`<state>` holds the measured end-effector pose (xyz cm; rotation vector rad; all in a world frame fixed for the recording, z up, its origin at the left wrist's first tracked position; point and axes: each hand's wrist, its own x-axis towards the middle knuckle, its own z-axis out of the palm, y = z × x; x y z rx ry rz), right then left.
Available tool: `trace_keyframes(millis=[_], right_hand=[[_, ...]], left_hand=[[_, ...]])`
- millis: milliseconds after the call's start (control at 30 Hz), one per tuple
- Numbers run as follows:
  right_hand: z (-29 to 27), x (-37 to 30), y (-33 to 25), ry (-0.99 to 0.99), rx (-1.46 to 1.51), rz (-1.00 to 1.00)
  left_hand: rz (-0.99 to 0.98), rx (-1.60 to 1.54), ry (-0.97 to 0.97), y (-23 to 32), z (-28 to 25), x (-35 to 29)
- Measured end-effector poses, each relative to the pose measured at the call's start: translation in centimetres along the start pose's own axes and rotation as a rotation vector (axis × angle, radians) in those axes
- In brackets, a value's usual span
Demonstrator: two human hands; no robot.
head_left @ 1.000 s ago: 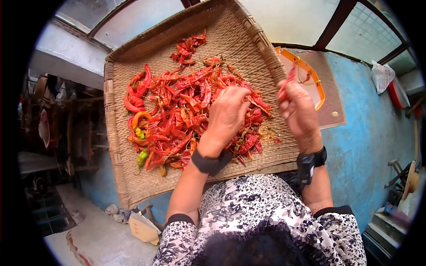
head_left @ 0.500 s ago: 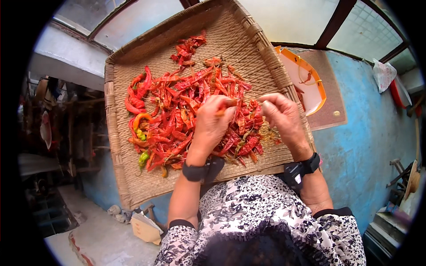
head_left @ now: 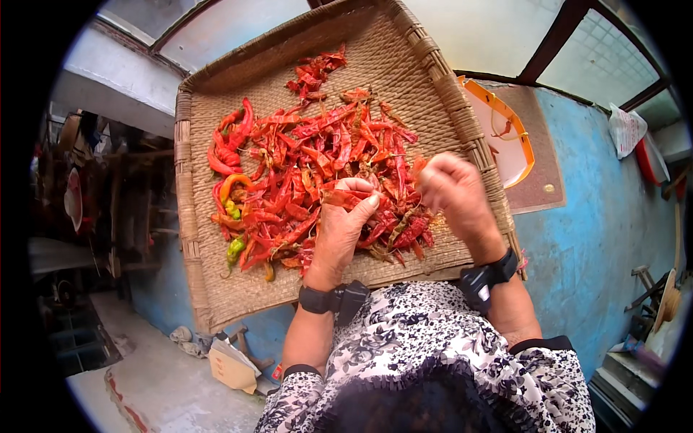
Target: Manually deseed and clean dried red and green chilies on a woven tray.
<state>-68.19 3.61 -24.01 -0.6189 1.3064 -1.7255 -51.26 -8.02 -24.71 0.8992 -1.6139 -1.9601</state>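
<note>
Many dried red chili peppers (head_left: 296, 169) lie in a wide woven basket tray (head_left: 186, 224). My left hand (head_left: 341, 229) is closed over the near part of the heap, pinching a red chili pepper (head_left: 345, 196) between thumb and fingers. To its right, my right hand (head_left: 460, 198) is raised by the heap's right edge with fingers bent together. An orange-red chili piece (head_left: 419, 167) shows at its fingertips, somewhat blurred. Green and yellow peppers (head_left: 234, 249) sit at the heap's left side, and a small separate group of chilies (head_left: 316, 72) lies toward the far end.
Right of the tray, an orange-rimmed white container (head_left: 514, 155) with a few chilies stands on a brown mat (head_left: 545, 173). The floor (head_left: 599, 216) is blue. A cardboard box (head_left: 232, 368) stands at lower left, and windows (head_left: 491, 36) run along the far side.
My left hand has drawn back toward me, and a red chili now shows in its pinch. My right hand has turned, with an orange-red piece at its fingertips. The view has shifted slightly.
</note>
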Motion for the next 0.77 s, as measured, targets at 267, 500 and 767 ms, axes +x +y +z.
trace_keyframes(millis=[267, 500, 767], right_hand=[[-3.4, 0.8, -0.4, 0.340, 0.513, -0.058], [1.6, -1.2, 1.2, -0.158, -0.624, -0.190], [-4.4, 0.8, -0.4, 0.097, 0.316, 0.005]], left_hand=[[-0.026, -0.087, -0.041, 0.4, 1.0, -0.2], [0.010, -0.009, -0.058, 1.1, 1.5, -0.5], [-0.088, -0.160, -0.001, -0.6, 0.1, 0.0]])
